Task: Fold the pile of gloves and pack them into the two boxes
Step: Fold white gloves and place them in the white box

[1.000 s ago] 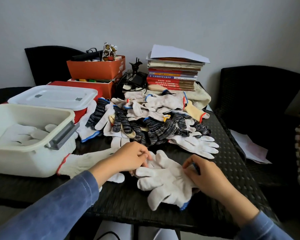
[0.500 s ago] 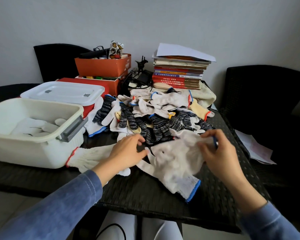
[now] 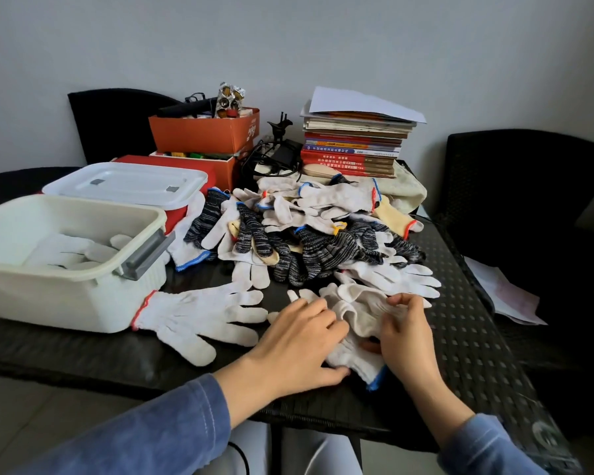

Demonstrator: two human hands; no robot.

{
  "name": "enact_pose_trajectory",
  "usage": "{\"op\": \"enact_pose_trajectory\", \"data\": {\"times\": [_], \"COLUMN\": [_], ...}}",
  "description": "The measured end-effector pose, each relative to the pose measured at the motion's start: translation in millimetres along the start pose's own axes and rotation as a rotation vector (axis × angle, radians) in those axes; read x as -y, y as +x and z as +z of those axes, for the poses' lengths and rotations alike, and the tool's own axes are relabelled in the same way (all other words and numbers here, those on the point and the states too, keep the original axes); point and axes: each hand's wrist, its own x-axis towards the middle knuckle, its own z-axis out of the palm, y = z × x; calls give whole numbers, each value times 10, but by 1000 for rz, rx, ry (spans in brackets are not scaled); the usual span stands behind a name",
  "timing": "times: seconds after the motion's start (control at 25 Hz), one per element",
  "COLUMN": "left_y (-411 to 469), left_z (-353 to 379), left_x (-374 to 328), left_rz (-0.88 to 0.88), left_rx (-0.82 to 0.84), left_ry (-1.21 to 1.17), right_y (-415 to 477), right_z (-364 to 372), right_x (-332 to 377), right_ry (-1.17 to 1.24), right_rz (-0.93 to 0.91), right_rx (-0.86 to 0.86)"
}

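Observation:
A white glove with a blue cuff [image 3: 356, 311] lies folded over on the black table near the front edge. My left hand [image 3: 299, 347] presses flat on its left part with straight fingers. My right hand [image 3: 405, 334] pinches its folded right side, fingers curled on the cloth. Behind them spreads the pile of gloves [image 3: 309, 231], white and black-speckled. A single white glove with a red cuff [image 3: 199, 317] lies flat to the left. The open white box [image 3: 62, 265] at the left holds white gloves. Behind it stands a second box [image 3: 127, 183] with its white lid on.
Two stacked orange cartons [image 3: 206, 138] and a stack of books [image 3: 354, 145] stand at the back by the wall, cables between them. Black chairs stand at the back left and at the right [image 3: 528, 200]. Papers [image 3: 501, 293] lie on the right chair's seat.
The blue-cuffed glove, lifted half a second ago, now lies down on the table again, folded. My left hand has moved onto it and presses it; my right hand came down with it.

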Motion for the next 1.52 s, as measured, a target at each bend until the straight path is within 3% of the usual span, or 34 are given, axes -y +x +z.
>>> {"op": "enact_pose_trajectory", "data": {"times": [0.12, 0.28, 0.36, 0.44, 0.52, 0.6, 0.68, 0.76, 0.8, 0.88, 1.0, 1.12, 1.2, 1.28, 1.4, 1.52], "left_y": [57, 77, 55, -4, 4, 75, 172, 214, 228, 256, 245, 149, 131, 187, 288, 282], "left_z": [44, -62, -213, -302, -374, -453, -532, -534, -499, -418, -303, -216, -178, -230, -270, -258], "left_x": [-108, -30, 96, 250, 336, 363, 340, 293, 289, 327, 413, 416, 372, 293, 234, 221], "left_rz": [7, -51, -186, -441, -646, -775, -870, -920, -924, -986, -1125, -1149, -1184, -1213, -1186, -1212], "left_rx": [-8, -129, -34, 83, 54, 25, 275, 482, 472, 272, 8, 92, 85, 27, -17, 21], "left_ry": [150, 141, 25, -144, -447, -951, -1459, -1803, -1946, -2118, -2049, -1847, -1810, -1826, -1827, -1568], "right_y": [-49, -58, -51, -42, 7, 89, 115, 59, 3, -97, -183, -257, -277, -272, -232, -240], "right_z": [9, 14, 17, -8, -61, -101, -125, -149, -177, -246, -358, -440, -457, -438, -371, -359], "right_x": [32, 22, -18, 11, 119, 292, 517, 715, 790, 812, 594, 366, 275, 270, 310, 352], "right_ry": [-55, -68, -55, -13, 15, 69, 109, 135, 145, 125, 91, -13, 99, 335, 386, 204], "right_rz": [-56, -93, -79, -71, -96, -146, -261, -420, -496, -611, -653, -620, -439, -119, 127, 49], "right_rx": [-25, -27, -7, -8, -27, -46, -48, 3, 51, 170, 340, 440, 522, 569, 472, 384]}}
